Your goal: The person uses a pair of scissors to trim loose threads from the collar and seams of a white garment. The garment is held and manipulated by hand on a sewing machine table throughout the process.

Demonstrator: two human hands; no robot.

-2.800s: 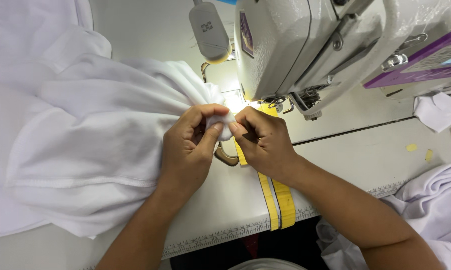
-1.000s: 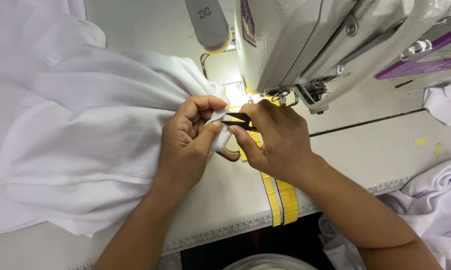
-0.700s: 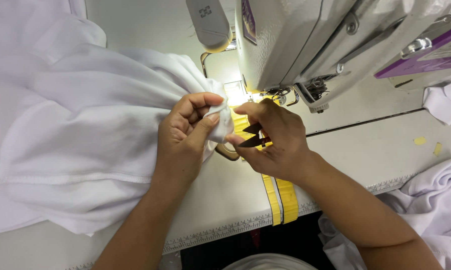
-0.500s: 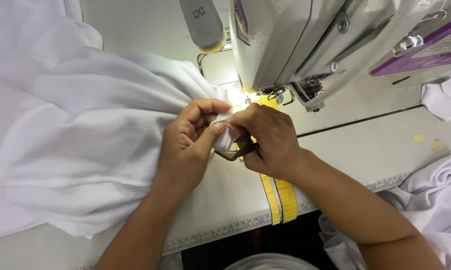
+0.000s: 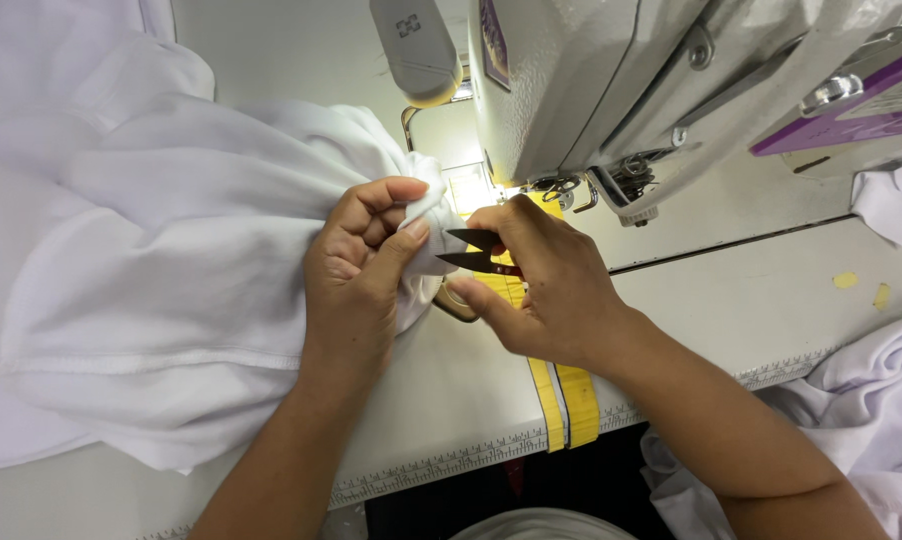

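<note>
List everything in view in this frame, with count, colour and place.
white cloth: one, white, left of table, bunched in the left hand
thread snips: one, black, in the right hand, blades open at the cloth
sewing machine: one, off-white, top right
yellow tape: one strip, yellow, on the table under the right hand
table: one, off-white
more cloth: white, lower right
left hand: pinching the cloth
right hand: gripping the snips

Left hand (image 5: pixel 356 275) pinches white cloth (image 5: pixel 171 270); right hand (image 5: pixel 551 290) holds snips (image 5: pixel 474 251).
</note>
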